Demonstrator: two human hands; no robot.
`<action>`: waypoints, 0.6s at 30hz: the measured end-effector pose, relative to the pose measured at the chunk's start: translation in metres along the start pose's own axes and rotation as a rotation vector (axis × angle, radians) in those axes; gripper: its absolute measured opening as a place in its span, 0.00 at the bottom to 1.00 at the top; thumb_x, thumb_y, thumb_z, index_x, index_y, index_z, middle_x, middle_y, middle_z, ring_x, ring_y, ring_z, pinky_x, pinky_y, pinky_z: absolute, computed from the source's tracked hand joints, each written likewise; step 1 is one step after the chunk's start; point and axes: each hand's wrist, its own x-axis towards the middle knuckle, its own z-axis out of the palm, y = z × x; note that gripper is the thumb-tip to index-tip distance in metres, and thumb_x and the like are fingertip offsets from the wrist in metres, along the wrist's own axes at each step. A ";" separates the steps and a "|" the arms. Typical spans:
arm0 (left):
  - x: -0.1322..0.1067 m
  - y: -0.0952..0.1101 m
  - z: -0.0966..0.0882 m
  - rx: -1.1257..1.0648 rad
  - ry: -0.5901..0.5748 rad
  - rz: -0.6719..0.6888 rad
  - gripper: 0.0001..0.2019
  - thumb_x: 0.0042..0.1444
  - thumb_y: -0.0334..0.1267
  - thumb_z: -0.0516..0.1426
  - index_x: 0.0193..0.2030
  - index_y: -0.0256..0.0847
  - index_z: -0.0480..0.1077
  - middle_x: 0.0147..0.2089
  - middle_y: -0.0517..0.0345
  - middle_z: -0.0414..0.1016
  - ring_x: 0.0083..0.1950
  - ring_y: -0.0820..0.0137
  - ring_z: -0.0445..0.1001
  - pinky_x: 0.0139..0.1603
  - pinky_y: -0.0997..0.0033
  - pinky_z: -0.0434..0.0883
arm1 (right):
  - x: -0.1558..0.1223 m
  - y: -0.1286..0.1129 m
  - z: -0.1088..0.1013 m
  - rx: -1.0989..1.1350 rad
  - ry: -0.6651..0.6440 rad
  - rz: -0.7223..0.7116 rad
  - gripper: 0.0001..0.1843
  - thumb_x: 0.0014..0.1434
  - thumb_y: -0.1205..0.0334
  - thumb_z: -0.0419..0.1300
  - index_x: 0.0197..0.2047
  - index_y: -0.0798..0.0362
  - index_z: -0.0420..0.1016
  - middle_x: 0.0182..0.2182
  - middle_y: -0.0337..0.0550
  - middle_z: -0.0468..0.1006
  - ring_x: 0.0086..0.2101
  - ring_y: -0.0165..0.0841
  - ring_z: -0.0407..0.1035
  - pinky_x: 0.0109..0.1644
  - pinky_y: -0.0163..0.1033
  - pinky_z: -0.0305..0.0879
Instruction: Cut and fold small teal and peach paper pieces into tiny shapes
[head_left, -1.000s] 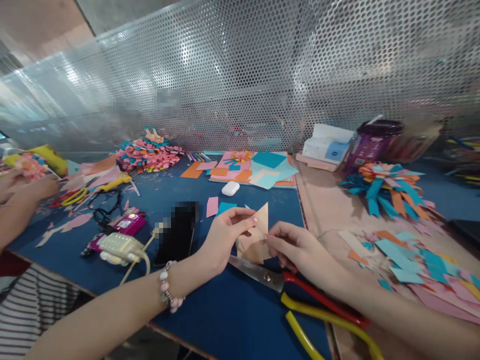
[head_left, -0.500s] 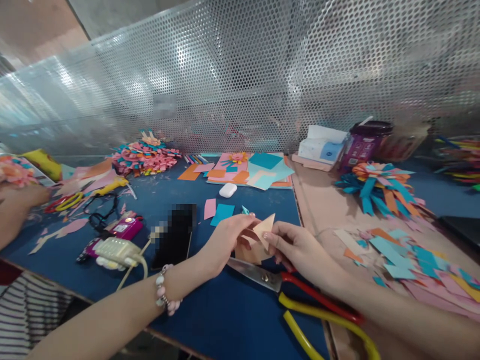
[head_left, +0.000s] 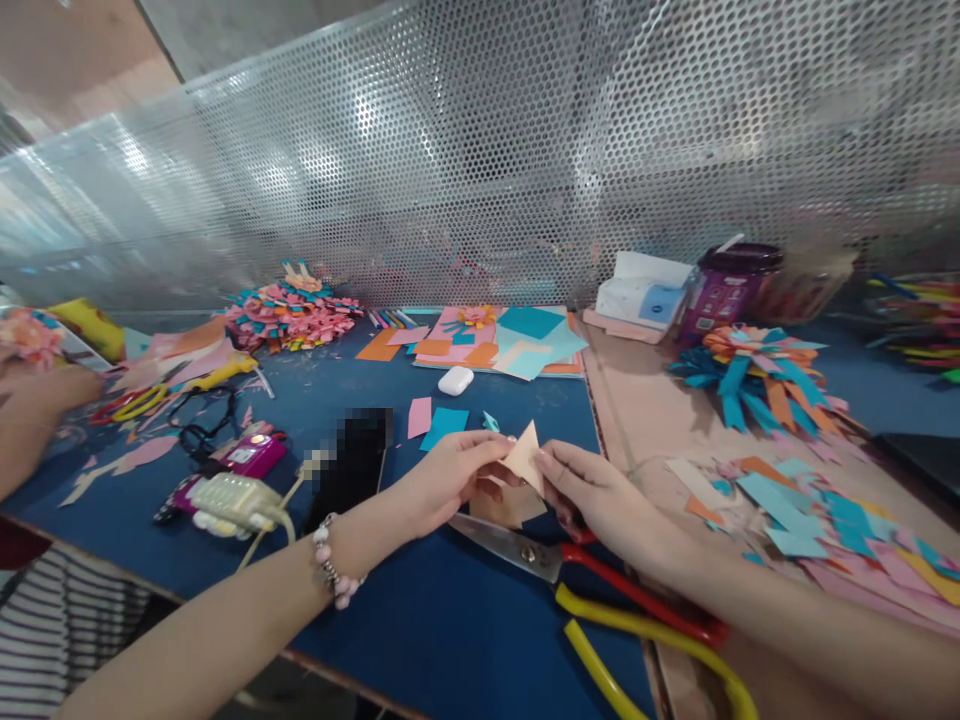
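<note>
A small piece of cream paper (head_left: pixel 527 458), folded to a triangular point, is pinched between both hands above the table. My left hand (head_left: pixel 454 478) grips its left edge with the fingertips, and my right hand (head_left: pixel 592 492) has closed on its right side. Below them another piece of cream paper (head_left: pixel 504 507) lies on the blue table. Scissors (head_left: pixel 525 552) with one red and one yellow handle lie just under my hands, the blades pointing left. Beyond my fingers are a blue paper square (head_left: pixel 444 429), a pink paper piece (head_left: pixel 420 418) and a small folded light-blue piece (head_left: pixel 490 422).
A phone (head_left: pixel 349 470) and a cable with a pale charger (head_left: pixel 234 503) lie left. A white earbud case (head_left: pixel 456 380) sits ahead, before stacked coloured paper (head_left: pixel 574 368). Paper scraps (head_left: pixel 795 510) and a paper flower (head_left: pixel 757 375) lie right. Another person's hand (head_left: pixel 45 400) is far left.
The folded cream paper has shifted slightly left and turned a little in my fingers. My right hand has moved slightly left with it; the scissors and other things stay put.
</note>
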 end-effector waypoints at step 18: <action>-0.005 0.002 0.000 0.157 0.031 0.077 0.10 0.51 0.41 0.60 0.32 0.34 0.70 0.30 0.56 0.72 0.30 0.77 0.70 0.32 0.77 0.67 | -0.002 0.004 0.005 -0.292 0.180 -0.213 0.13 0.63 0.52 0.51 0.45 0.50 0.67 0.28 0.36 0.68 0.24 0.27 0.61 0.27 0.34 0.60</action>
